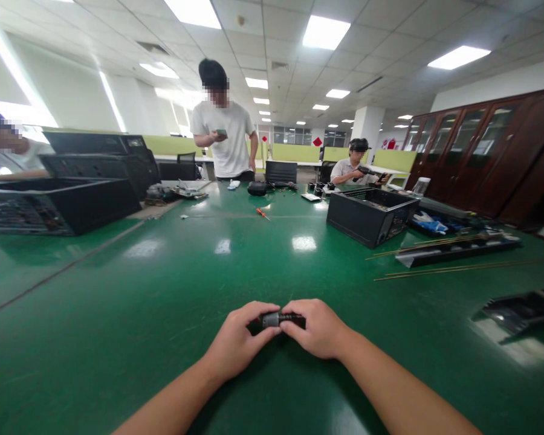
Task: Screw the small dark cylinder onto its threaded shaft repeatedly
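Left hand [236, 341] and right hand [321, 330] both grasping, pinching opposite ends of a small grey-and-black cylindrical object [272, 319], between them over the glossy green tabletop [163, 296]; long axis side to side, neither hand nearer, grey section by the left, black section by the right; orange-handled screwdriver [262, 213] well ahead; no readable brands, labels or writing
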`<state>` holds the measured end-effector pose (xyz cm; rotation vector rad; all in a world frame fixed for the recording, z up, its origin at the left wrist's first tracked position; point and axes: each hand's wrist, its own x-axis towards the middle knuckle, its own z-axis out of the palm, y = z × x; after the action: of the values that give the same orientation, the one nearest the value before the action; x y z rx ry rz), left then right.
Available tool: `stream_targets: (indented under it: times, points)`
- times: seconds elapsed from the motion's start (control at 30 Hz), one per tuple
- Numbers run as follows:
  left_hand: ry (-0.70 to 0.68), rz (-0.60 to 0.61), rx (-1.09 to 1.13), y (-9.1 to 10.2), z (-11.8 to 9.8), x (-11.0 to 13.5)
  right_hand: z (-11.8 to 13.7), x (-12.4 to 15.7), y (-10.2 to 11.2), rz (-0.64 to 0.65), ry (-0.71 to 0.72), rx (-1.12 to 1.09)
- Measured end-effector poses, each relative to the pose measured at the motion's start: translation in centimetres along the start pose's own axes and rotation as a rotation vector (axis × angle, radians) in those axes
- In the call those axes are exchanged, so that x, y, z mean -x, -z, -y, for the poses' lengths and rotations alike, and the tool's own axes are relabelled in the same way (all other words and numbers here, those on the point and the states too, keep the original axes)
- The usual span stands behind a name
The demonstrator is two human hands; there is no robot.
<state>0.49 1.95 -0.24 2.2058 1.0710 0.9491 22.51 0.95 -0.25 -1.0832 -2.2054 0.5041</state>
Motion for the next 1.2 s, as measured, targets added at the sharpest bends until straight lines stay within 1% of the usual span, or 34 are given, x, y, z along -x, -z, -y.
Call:
stream_targets:
  times: [0.37, 0.63, 1.2]
  points:
    - [-0.012, -0.005, -0.015, -0.1, 0.17, 0.06, -0.01, -0.04, 0.07, -0.006, 0.018, 0.019]
    - [-0.009, -0.008, -0.023, -0.06, 0.2, 0.22, -0.08, -0.05, 0.13, 0.009, -0.006, 0.026]
    - [-0.013, -0.013, -0.016, -0.09, 0.32, 0.22, 0.01, 0.05, 0.39, 0.004, 0.006, 0.044]
